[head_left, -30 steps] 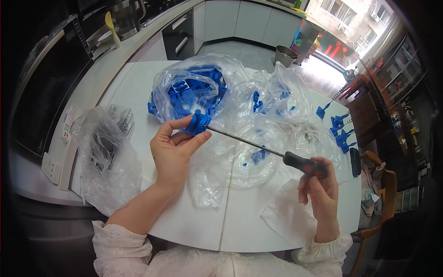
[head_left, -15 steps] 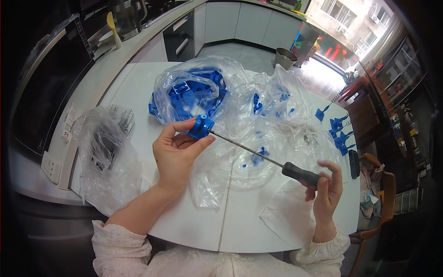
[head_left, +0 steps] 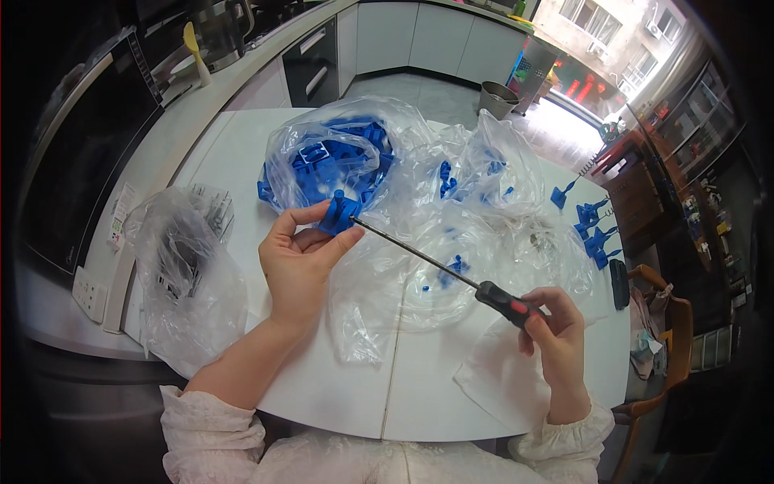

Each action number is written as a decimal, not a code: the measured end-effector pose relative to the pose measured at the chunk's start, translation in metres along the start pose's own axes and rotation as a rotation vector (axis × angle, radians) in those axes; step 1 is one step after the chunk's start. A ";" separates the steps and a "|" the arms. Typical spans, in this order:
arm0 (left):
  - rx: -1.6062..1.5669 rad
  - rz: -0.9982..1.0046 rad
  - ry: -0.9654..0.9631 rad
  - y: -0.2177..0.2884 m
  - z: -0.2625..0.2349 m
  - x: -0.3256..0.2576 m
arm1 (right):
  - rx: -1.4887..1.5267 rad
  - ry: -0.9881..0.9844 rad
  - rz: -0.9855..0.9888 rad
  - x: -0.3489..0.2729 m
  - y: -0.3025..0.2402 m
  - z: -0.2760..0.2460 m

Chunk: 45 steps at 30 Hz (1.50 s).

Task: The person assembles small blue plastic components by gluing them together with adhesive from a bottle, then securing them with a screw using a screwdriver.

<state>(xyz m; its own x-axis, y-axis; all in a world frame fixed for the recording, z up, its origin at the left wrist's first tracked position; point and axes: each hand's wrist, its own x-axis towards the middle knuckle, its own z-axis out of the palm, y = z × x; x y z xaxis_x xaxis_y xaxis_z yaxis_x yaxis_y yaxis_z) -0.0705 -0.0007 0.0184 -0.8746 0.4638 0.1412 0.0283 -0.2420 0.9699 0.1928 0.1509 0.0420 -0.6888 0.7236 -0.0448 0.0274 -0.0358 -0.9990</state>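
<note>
Between the thumb and fingers of my left hand [head_left: 298, 254] is a small blue plastic part [head_left: 339, 214] with a knob on top. My right hand [head_left: 556, 335] is closed round the end of a screwdriver [head_left: 501, 302] with a black and red handle. Its long metal shaft slants up to the left, and the tip meets the right side of the blue part. Whether a screw sits at the tip is too small to tell. Beyond my left hand lies a clear plastic bag [head_left: 278, 149] full of blue parts [head_left: 347, 173].
Flatter clear bags with small blue pieces [head_left: 457, 266] cover the middle of the white table [head_left: 347, 403]. A bag of dark metal pieces [head_left: 181, 266] lies at the left. Blue parts with coiled ends [head_left: 597, 242] and a black object [head_left: 618, 284] line the right edge, near a wooden chair [head_left: 677, 347].
The blue part has moved slightly left and turned in my left hand. The screwdriver has shifted left with it; its handle has rotated, and my right-hand fingers have closed round it.
</note>
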 end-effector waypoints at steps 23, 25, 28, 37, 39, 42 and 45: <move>0.063 0.054 -0.012 -0.002 0.001 -0.001 | -0.128 0.080 -0.365 0.001 0.009 -0.002; 0.013 0.021 0.009 -0.004 0.000 0.001 | -0.167 0.055 -0.419 0.000 0.006 0.003; 0.033 0.020 0.013 -0.003 -0.002 0.003 | -0.220 0.055 -0.281 -0.008 -0.001 0.002; 0.026 0.009 0.005 -0.002 0.003 0.001 | -0.400 0.062 -0.515 -0.001 0.005 -0.004; 0.036 0.018 -0.001 -0.002 0.002 -0.001 | -0.347 0.139 -0.462 -0.001 0.006 -0.002; 0.044 0.041 -0.012 -0.002 0.001 -0.001 | -0.152 0.081 -0.285 -0.008 0.000 -0.004; 0.035 0.057 -0.009 -0.003 0.002 0.000 | -0.219 0.013 -0.213 -0.007 0.004 -0.010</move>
<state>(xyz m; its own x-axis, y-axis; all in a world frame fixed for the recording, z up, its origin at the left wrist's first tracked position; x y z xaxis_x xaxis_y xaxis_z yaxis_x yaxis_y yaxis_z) -0.0696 0.0012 0.0159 -0.8667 0.4580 0.1976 0.0948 -0.2378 0.9667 0.2056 0.1526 0.0383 -0.6865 0.7077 0.1667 0.0404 0.2660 -0.9631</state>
